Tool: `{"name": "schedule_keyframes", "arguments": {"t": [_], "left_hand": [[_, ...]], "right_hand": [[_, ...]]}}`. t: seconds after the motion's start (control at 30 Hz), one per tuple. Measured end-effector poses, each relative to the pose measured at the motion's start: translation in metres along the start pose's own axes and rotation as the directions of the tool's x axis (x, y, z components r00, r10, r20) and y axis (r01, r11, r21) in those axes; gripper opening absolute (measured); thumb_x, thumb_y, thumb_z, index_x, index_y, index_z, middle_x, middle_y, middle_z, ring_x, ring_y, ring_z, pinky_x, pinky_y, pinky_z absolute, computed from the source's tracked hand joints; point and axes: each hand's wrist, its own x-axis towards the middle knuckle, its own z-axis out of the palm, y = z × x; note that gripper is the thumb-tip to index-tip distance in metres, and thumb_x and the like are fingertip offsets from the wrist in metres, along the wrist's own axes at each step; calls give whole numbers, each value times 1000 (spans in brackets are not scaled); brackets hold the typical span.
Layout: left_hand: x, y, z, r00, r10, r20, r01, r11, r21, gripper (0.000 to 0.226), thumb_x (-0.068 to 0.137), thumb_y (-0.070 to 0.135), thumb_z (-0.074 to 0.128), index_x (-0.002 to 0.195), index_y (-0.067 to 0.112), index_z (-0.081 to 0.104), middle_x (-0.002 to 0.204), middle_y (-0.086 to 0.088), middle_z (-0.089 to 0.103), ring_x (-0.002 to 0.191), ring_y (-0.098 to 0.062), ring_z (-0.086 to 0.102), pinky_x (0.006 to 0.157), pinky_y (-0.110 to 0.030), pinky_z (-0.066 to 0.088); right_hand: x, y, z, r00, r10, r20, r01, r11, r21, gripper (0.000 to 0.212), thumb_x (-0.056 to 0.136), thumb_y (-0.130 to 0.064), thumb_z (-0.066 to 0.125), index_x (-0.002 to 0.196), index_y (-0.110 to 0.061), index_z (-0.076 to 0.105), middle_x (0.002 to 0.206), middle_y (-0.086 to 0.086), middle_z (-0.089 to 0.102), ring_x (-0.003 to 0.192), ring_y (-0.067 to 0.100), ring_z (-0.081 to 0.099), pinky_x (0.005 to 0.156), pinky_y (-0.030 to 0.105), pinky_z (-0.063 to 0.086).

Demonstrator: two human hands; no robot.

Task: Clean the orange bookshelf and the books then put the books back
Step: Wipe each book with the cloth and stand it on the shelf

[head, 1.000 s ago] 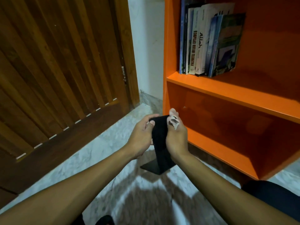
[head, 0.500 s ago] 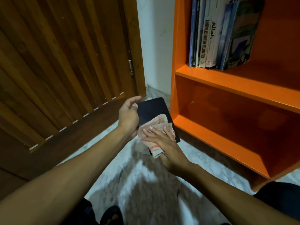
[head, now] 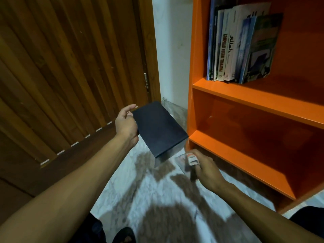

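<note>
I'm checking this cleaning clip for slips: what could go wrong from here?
1. The left hand grips the black L-shaped metal bookend by one edge only, above the marble floor; it could drop.
2. The leaning row of books on the orange bookshelf has no support beside it and might topple.

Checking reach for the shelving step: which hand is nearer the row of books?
Right. The right hand is below the books, near the bookshelf's bottom shelf; the left hand is farther left, holding the black bookend.
</note>
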Motion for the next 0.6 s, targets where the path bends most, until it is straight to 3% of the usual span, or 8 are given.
{"name": "schedule_keyframes", "arguments": {"t": [0.1,0.2,0.33,0.4,0.5,0.53,0.6], "left_hand": [[-4,2,0,1000,11,19,-11,1000,5,37,109,14,33,116,31,66,129,-1,57,106,-21,61,87,-43,61],[-8,-2,2,998,-55,22,56,997,-50,36,109,12,34,120,27,65,126,-5,59,106,-22,63,72,-34,61],[-8,-7,3,989,-143,25,144,989,-38,36,108,7,36,125,27,61,136,-6,54,115,-26,59,88,-41,60],[-14,-8,4,980,-162,111,160,987,28,38,107,6,38,136,27,51,134,-6,53,109,-24,60,87,-42,58],[-32,-15,10,949,-134,284,81,978,191,38,105,10,45,139,28,48,127,-8,57,98,-24,62,68,-37,56],[-37,-20,13,932,-123,341,42,971,234,35,105,12,48,135,31,51,124,-9,59,100,-26,63,69,-37,57],[-45,-30,18,882,-95,461,-72,941,330,27,104,20,51,126,33,59,122,-6,62,109,-27,63,86,-43,58]], "right_hand": [[2,2,-1,976,158,-149,-133,977,165,35,99,-11,49,110,-44,55,85,-13,65,68,5,56,66,35,46],[9,-10,-2,971,200,-134,-141,923,358,29,100,-26,57,124,-44,56,91,-9,66,69,5,57,65,28,46],[15,-26,-6,954,233,-191,-145,911,386,10,100,-20,58,96,-25,65,72,-7,67,55,0,58,48,17,42],[19,-27,-10,937,277,-211,-185,910,372,12,100,-22,57,92,-18,65,74,2,68,55,7,58,49,23,42],[27,-22,-18,920,325,-219,-239,908,343,21,100,-24,57,85,-11,62,67,4,62,50,11,50,52,29,37],[28,-21,-19,910,353,-220,-269,903,336,25,100,-25,56,81,-9,59,61,2,55,48,11,43,52,30,33],[32,-17,-20,886,402,-230,-317,889,331,31,100,-26,56,75,-10,50,58,2,42,51,16,34,53,32,28]]}}
